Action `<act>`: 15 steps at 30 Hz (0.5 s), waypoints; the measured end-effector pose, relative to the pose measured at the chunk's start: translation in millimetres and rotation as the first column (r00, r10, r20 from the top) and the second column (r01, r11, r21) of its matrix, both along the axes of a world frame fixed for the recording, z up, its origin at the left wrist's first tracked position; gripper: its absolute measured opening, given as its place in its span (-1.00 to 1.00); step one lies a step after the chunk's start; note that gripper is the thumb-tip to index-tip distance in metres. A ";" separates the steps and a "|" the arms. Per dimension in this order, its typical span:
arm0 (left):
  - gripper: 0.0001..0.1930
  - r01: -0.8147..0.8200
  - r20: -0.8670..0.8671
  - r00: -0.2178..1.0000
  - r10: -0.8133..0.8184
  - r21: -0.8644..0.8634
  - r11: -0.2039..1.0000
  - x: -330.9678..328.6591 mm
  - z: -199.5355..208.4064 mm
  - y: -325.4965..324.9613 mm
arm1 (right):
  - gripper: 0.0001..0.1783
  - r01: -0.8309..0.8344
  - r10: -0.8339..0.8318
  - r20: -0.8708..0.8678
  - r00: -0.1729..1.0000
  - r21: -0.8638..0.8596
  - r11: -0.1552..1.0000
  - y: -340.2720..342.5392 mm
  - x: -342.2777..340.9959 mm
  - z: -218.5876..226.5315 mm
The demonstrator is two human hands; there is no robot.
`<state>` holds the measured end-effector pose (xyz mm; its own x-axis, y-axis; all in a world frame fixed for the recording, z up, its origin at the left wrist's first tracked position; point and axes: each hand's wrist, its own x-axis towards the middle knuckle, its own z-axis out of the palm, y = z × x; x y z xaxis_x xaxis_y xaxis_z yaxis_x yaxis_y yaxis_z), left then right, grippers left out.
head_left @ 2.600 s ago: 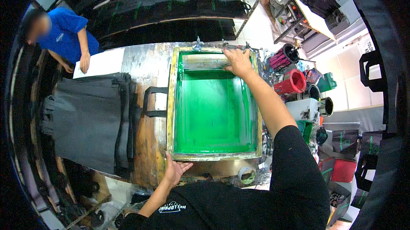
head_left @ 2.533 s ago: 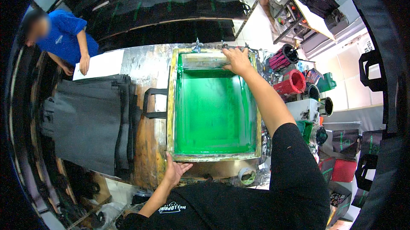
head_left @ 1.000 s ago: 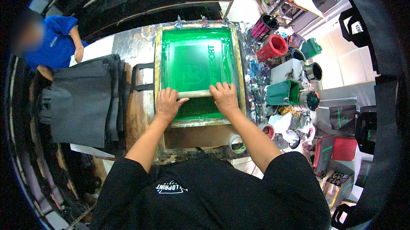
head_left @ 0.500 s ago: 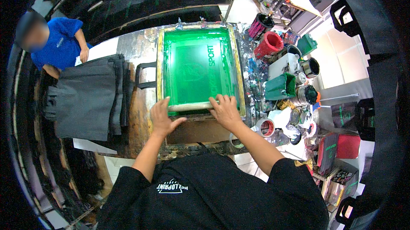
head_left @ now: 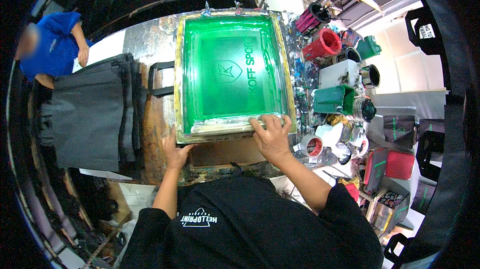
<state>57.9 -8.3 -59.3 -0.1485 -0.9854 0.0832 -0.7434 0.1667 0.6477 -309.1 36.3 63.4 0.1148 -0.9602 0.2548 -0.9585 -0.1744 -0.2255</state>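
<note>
A screen-printing frame point(head_left: 178, 69) with a pale, ink-stained rim lies in front of me, its mesh point(head_left: 215, 94) coated in green ink around a shield emblem and lettering. Across the near end inside it rests a pale squeegee point(head_left: 220, 125). My right hand point(head_left: 272, 136) is curled over the squeegee's right end and the near rim, fingers bent. At the near left corner, my left hand point(head_left: 175, 152) grips the frame, its thumb along the near edge. A black bag handle point(head_left: 162, 79) sticks out from under the frame's left side.
Dark bags point(head_left: 90, 114) are stacked at the left, beside a person in a blue shirt point(head_left: 57, 49). Clamps point(head_left: 238, 8) sit at the frame's far edge. A red bucket point(head_left: 322, 44), a green container point(head_left: 332, 100) and tape rolls point(head_left: 314, 145) crowd the right side.
My left hand has moved from beside the squeegee down to the frame's near left corner. The squeegee now sits against the near rim. The frame looks larger and the view has shifted.
</note>
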 end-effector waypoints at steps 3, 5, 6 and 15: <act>-0.01 -0.075 -0.372 0.926 0.059 -0.029 0.997 -22.5 48.8 -4.8 | -0.44 -0.018 0.019 0.048 0.999 -0.016 1.000 -16.7 -5.0 45.7; -0.08 -0.094 -0.453 0.890 0.057 -0.060 0.994 -41.1 106.3 -19.9 | -0.49 -0.021 0.022 0.009 1.000 -0.112 0.993 -33.9 -8.9 79.7; -0.10 -0.112 -0.437 0.899 0.035 -0.153 0.982 -48.8 130.1 -30.2 | -0.49 -0.012 0.012 -0.001 1.000 -0.154 0.988 -43.0 -10.2 97.9; -0.01 -0.201 -0.580 0.810 -0.087 -0.414 0.888 -77.3 181.0 -136.5 | -0.37 -0.009 -0.041 -0.076 0.996 -0.564 0.826 -174.7 -23.4 212.6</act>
<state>-19.4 -144.8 121.7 0.1233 -0.8246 0.5521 -0.2791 0.5051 0.8167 -332.5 -138.4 275.9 0.1448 -0.6541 0.7424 -0.9728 -0.2311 -0.0139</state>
